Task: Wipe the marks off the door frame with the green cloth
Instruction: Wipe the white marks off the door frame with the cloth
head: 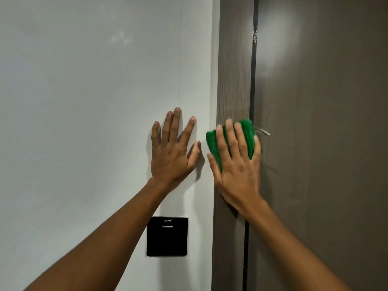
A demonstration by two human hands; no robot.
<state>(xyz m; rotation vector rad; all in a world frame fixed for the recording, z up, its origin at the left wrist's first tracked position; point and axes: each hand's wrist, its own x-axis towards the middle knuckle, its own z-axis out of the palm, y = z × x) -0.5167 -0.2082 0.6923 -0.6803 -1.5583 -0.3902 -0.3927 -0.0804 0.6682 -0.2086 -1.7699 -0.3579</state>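
A brown wood-grain door frame [235, 59] runs top to bottom right of centre. My right hand [237, 164] lies flat on it, pressing the green cloth [215, 143] against the frame; green shows above the fingers and at the thumb side. My left hand [174, 150] rests flat on the white wall just left of the frame, fingers spread, holding nothing. Whitish flecks [254, 37] sit on the frame's inner edge high up. Any marks under the cloth are hidden.
The grey-brown door [325, 143] fills the right side, with a dark gap between it and the frame. A black square wall panel [167, 237] is mounted below my left hand. A small pale mark [264, 132] shows on the door beside the cloth.
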